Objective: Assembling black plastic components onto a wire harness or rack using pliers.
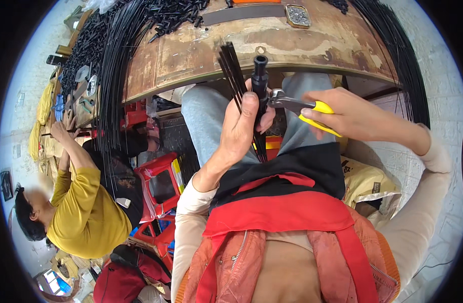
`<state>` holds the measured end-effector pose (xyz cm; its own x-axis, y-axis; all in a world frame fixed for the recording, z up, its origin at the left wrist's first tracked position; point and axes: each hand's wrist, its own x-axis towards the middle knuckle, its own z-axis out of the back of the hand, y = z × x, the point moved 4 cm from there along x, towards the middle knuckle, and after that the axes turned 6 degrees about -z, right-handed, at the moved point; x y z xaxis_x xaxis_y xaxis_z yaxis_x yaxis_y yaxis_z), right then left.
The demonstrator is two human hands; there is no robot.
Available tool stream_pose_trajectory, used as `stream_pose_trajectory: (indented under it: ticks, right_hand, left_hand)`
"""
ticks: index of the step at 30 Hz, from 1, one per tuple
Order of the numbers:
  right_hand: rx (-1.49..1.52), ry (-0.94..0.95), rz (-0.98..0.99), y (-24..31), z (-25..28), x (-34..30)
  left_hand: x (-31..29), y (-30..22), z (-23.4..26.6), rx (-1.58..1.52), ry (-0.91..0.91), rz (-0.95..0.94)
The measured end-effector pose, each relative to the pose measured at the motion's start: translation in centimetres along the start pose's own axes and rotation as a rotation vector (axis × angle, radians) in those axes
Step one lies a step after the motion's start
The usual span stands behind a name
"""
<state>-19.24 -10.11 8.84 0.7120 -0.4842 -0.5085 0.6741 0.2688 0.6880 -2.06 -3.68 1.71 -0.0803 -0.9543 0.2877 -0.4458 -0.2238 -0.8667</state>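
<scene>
My left hand (236, 127) is wrapped round a black tubular fitting (260, 76) with a hollow open end, held upright over my lap. Several thin black rods (233, 68) are gripped in the same hand, fanning up beside the tube and showing again below the palm. In my right hand (350, 113) is a pair of pliers (291, 104) with yellow handles. Their metal jaws are up against the tube's right side, close to my left fingers. What exactly sits between the jaws is too small to tell.
Ahead stands a worn wooden table (271, 48) bearing a tin of small metal parts (298, 16), a flat dark strip (244, 14) and heaped black pieces (178, 15). Long black rods (115, 76) hang at its left. A co-worker in a yellow top (85, 214) sits left, near red stools (158, 184).
</scene>
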Motion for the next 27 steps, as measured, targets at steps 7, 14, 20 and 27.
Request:
stream_pose_trajectory:
  ticks: [7,14,20,27]
  right_hand:
    - [0.089,0.027,-0.114,-0.4,0.5,1.0]
    - [-0.277,-0.018,-0.137,1.3,3.8,1.6]
    - [-0.376,-0.461,0.249,-3.1,2.6,6.5]
    - [-0.950,-1.030,0.294,-9.2,4.5,8.4]
  left_hand:
    - [1.9,1.2,2.3,-0.064,0.005,0.095]
    - [2.9,1.5,1.2,-0.025,-0.063,0.113]
    - [3.2,1.1,5.7,0.154,-0.330,0.102]
    - [-0.9,-13.4,8.9,0.277,-0.764,-0.434]
